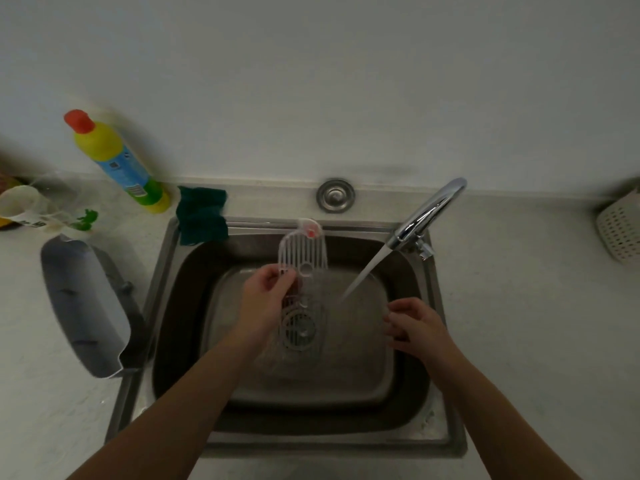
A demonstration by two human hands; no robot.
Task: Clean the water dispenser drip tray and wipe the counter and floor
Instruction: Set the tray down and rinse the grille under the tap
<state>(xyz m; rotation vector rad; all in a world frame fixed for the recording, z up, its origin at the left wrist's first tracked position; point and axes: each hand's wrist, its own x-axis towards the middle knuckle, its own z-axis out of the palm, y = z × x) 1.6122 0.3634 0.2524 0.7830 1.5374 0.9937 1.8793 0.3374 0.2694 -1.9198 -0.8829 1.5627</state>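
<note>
clear plastic, the slotted drip tray grate [302, 258] is held upright over the steel sink [166, 306] by the left hand [266, 292], whose grip is closed on the grate's lower edge. water is seen running from the tap [429, 213] into the basin, just beside the grate but not onto it. the right hand [414, 323] is kept loosely open and empty near the stream. the grey drip tray body [83, 306] is left lying on the bench [519, 306] at the sink's left rim, apparently not yet washed. a green cloth [202, 216] is draped over the sink's back corner, with 1 detergent bottle [117, 161] standing behind it. rinsing is judged barely underway; tray body, bench and floor wiping are judged still to be done.
</note>
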